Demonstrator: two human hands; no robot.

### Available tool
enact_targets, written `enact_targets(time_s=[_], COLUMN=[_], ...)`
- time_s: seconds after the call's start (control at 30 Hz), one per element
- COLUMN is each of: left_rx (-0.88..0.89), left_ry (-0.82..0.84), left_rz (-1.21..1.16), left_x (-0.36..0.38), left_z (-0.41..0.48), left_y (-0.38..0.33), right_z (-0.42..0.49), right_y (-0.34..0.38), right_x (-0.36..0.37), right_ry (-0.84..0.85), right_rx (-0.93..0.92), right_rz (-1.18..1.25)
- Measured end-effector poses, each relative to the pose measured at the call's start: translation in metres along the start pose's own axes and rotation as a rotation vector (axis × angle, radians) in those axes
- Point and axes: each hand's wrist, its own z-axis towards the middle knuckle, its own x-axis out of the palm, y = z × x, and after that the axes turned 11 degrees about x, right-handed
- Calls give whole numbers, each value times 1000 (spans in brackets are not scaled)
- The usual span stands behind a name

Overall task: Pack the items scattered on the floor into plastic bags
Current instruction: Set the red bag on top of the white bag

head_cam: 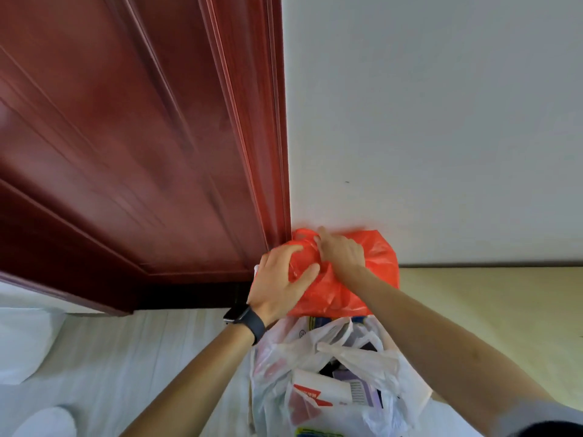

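White bag below; left hand, right hand fingers clutch crinkled red bag.

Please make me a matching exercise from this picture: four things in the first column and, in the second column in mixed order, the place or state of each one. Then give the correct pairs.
Column one
1. red bag
2. white bag
3. watch
4. door

Column two
a. strapped on the left wrist
b. dark red wood, left of the pale wall
c. open, with items showing inside
d. gripped by the left hand and the right hand

Pairs: 1-d, 2-c, 3-a, 4-b
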Motion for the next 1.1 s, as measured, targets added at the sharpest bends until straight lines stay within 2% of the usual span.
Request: enact_targets(time_s=[0.1,0.17,0.23,0.3,0.37,0.5,0.7,0.83,1.1], left_rx=[29,42,70,95,89,15,-120,-77,-109], left_ry=[204,260,279,318,344,343,343,212,237], left_rz=[363,484,552,556,507,429,343,374,475], left_x=[25,38,41,45,52,61,66,71,84], left_z=[0,14,28,37,43,54,60,44,38], left_y=[11,19,34,48,53,46,44,30,36], right_z=[7,6,4,-8,-27,-37,-17,-18,-19], right_y=[-4,-13,-28,-40,-50,-70,-73,-69,-74], right_x=[3,4,9,5,-8,-4,41,49,51], right_ry=[124,233,198,188,261,-2,95,41,-1], right_rx=[-23,-134,-299,-336,-240,-166,-155,-170,-183], right_rz=[50,62,47,67,53,-6,-103,-83,-48])
